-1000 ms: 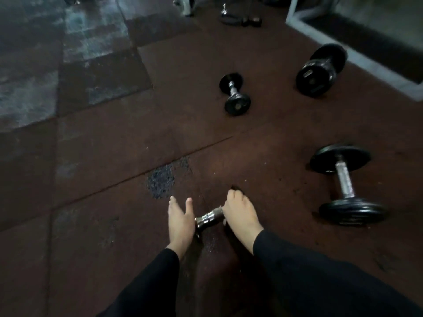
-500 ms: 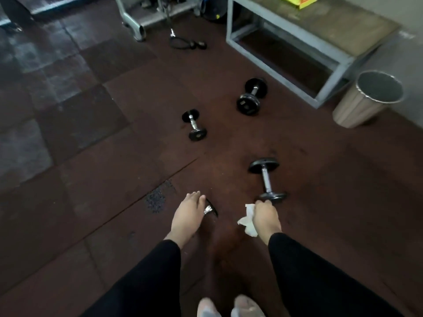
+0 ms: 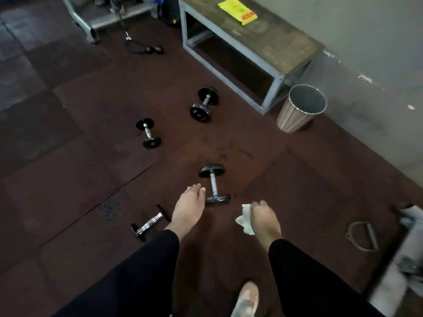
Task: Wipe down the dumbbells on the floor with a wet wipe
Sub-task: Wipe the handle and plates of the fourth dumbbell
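Dumbbell (image 3: 214, 186) just beyond left hand (image 3: 187, 205), seemingly untouched.

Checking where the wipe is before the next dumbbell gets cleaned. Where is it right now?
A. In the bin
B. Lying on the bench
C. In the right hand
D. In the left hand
C: the crumpled white wipe is held in the right hand, while the left hand is open and empty above the floor.
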